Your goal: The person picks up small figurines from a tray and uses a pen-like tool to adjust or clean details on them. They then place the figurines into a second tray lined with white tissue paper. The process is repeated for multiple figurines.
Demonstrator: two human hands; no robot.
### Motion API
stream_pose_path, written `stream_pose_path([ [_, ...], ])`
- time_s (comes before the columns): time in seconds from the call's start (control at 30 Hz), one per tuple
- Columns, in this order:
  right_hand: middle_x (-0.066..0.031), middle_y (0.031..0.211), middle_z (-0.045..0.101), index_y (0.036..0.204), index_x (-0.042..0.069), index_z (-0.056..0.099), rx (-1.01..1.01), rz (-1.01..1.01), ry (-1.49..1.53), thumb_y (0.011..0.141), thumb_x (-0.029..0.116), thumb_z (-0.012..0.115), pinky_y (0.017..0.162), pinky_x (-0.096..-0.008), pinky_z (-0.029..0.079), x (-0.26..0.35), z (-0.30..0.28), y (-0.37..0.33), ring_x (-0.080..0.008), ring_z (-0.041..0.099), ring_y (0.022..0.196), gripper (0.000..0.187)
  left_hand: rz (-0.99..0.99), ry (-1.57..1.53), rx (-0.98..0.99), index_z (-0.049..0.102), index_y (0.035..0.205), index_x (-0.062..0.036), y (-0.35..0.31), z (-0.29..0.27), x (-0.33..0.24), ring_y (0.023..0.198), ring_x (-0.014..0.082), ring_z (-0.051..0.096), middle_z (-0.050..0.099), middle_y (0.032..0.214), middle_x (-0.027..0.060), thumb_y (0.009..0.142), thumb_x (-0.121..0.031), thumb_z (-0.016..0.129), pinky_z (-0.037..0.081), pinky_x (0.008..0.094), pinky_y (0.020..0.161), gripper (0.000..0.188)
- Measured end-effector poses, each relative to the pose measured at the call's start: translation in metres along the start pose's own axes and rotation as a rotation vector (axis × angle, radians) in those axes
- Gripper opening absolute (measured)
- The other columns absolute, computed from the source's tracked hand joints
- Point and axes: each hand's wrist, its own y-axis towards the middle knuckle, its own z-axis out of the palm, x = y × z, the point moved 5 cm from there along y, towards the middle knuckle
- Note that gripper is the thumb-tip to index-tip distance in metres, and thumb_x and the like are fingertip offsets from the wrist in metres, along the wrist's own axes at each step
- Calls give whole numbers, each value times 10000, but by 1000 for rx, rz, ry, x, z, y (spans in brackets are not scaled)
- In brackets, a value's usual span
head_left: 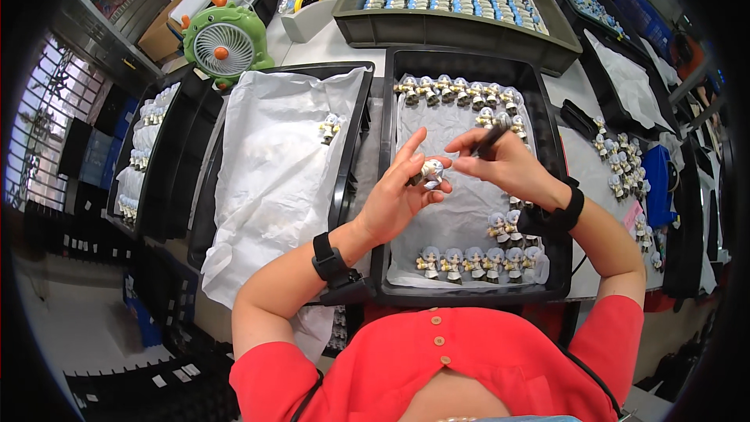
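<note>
L hand mid-frame, holding figurine; R hand just right, gripping dark pen-like tool. Figurine prob light, stiff, w/ fragile bits; grip torso.

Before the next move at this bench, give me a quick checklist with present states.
1. Figurine held in left hand: ok.
2. Right hand free: not ok, it holds a dark pen-like tool.
3. Tool tip touching the figurine: cannot tell, too small at this view.
4. Right tray beneath the hands: ok, with figurine rows at its far end and near end.
5. Left tray lined with white paper: ok.
</note>
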Motion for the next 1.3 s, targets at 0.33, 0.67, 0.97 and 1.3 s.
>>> stream_pose_path([
  [0.33, -47, 779, 536, 1082, 100, 637, 69, -266, -416, 700, 211, 766, 665, -300, 435, 13, 18, 0, -185, 542, 729, 418, 14, 180, 33, 22, 1467, -157, -2, 6, -3, 933, 149, 521, 456, 1196, 72, 946, -316, 386, 436, 343, 826, 655],
  [0.67, -27, 685, 475, 994, 60, 635, -273, -295, -526, 683, 173, 781, 574, -283, 386, 29, -41, -34, -150, 479, 628, 362, 6, 154, -9, 111, 1457, -166, -1, 0, 0, 1001, 246, 543, 386, 1298, 131, 943, -418, 408, 425, 347, 857, 645],
  [0.97, -84, 670, 592, 918, 23, 657, -866, 139, -915, 697, 156, 779, 565, -280, 436, -83, -238, -128, -189, 580, 590, 286, -27, 229, -42, 232, 1419, -108, 1, 5, 1, 955, 204, 545, 437, 1237, 114, 958, -422, 373, 440, 320, 818, 575],
  [1.3, 66, 655, 522, 942, 90, 679, -724, 551, -10, 769, 335, 728, 470, -214, 312, -157, -246, -166, -33, 396, 544, 303, -54, 223, -57, 308, 1374, -75, -1, 0, 1, 924, 200, 560, 486, 1190, 117, 964, -431, 363, 451, 312, 791, 547],
])
